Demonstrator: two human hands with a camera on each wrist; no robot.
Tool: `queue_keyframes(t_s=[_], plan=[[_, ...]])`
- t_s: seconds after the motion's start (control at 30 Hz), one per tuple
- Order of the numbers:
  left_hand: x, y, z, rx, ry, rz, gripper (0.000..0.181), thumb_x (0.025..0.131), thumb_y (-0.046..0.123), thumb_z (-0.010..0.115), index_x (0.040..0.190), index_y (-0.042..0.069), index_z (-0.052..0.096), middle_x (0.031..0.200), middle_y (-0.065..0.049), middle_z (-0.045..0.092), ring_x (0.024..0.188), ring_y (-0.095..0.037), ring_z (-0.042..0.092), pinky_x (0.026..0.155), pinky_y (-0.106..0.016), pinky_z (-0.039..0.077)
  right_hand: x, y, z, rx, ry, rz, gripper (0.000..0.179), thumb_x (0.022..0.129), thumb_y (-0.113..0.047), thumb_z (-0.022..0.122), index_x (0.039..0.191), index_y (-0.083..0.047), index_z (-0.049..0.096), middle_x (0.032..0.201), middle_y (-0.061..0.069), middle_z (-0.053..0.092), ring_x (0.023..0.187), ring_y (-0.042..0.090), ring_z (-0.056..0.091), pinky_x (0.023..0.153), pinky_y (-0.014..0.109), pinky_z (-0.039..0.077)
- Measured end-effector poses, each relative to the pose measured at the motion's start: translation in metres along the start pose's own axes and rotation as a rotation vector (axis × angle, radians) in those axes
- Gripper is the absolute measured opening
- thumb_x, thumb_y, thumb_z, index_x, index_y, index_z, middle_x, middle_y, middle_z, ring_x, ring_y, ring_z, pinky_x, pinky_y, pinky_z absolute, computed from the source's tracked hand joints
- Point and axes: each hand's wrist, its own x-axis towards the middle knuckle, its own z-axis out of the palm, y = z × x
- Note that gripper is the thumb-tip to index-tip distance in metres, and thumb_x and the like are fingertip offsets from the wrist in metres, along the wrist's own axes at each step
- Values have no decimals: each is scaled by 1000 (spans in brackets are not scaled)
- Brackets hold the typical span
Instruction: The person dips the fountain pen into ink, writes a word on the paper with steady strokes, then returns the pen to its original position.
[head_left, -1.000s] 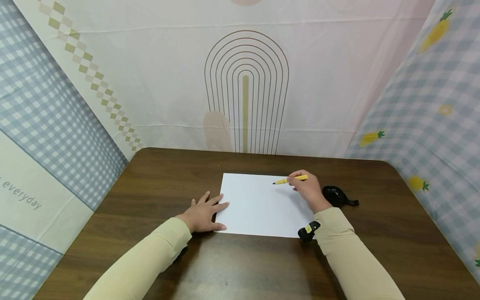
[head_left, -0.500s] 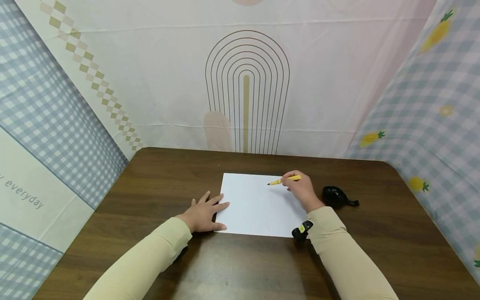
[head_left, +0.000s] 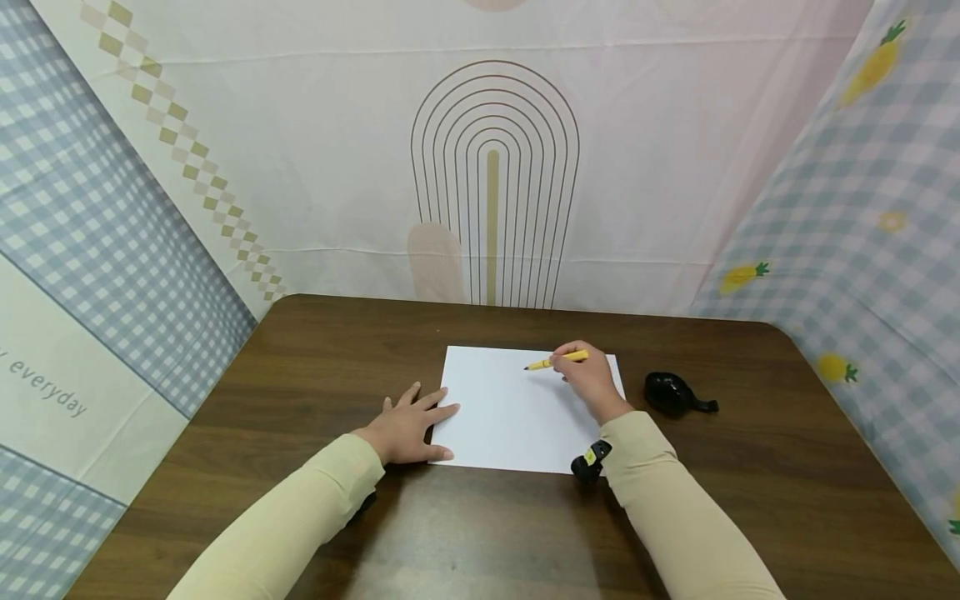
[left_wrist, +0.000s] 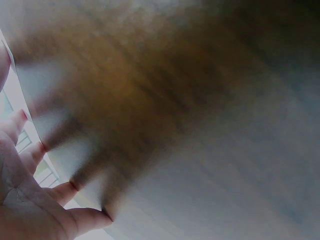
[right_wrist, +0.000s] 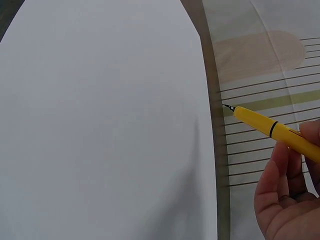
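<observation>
Bench (head_left: 480,533): dark brown, wood-grained, glossy, a pale sheen along its near part; far corners rounded.

Sleeves, two: pale cream cloth, softly creased; left sleeve (head_left: 296,521), right sleeve (head_left: 678,508), both reaching in from the near side.

Wrist unit (head_left: 588,464): black, compact, yellow patch; at the right cuff.

Left hand (head_left: 405,435): fingers spread wide and flattish, thumb and forefinger resting on the left margin of the sheet, outer fingers on the bench.

Sheet (head_left: 502,412): smooth white paper, rectangular, lying flat at the middle of the bench.

Right hand (head_left: 595,385): fingers bent, pinching a pen, above the sheet's right half.

Pen (right_wrist: 262,123): yellow barrel, slim, black ring, dark pointed nib; slanted over the sheet, its tip apart from the paper.

Black object (head_left: 670,393): shiny, rounded body with narrow tail; on the bench, right of the sheet.

Side cloths: blue-and-white gingham, left cloth (head_left: 82,158) lettered "everyday", right cloth (head_left: 862,275) with yellow fruit motifs.

Back cloth (head_left: 330,150): off-white, creased, printed with nested arches.
</observation>
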Motion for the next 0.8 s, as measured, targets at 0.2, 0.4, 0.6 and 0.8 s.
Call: queue_keyframes(t_s=[0.2, 0.4, 0.6, 0.8], plan=[[0, 0, 0, 2, -3, 4, 74, 85, 56, 64, 149, 27, 40, 159, -3, 24, 145, -45, 10, 100, -77, 17, 0, 1, 5, -7, 5, -2, 18, 93, -17, 62, 104, -4, 62, 107, 16, 63, 101, 32, 58, 82, 36, 49], [0, 0, 0, 0, 0, -1, 74, 85, 56, 65, 149, 27, 41, 159, -3, 24, 144, -45, 11, 100, -76, 17, 2, 1, 10, 6, 7, -10, 16, 92, -16, 63, 102, -3, 63, 106, 15, 63, 98, 30, 59, 79, 33, 49], [0, 1, 0, -1, 1, -9, 74, 85, 56, 65, 148, 28, 41, 159, -3, 25, 145, -45, 11, 101, -76, 18, 2, -1, 17, -14, 4, -12, 16, 92, -17, 64, 102, -4, 63, 106, 13, 61, 90, 21, 55, 73, 27, 46], [1, 1, 1, 6, -2, -14, 74, 85, 57, 65, 149, 28, 41, 159, -2, 24, 145, -45, 11, 101, -76, 17, 1, -3, 21, -14, 9, -6, 16, 92, -17, 64, 102, -5, 64, 106, 12, 60, 87, 21, 53, 70, 26, 45]])
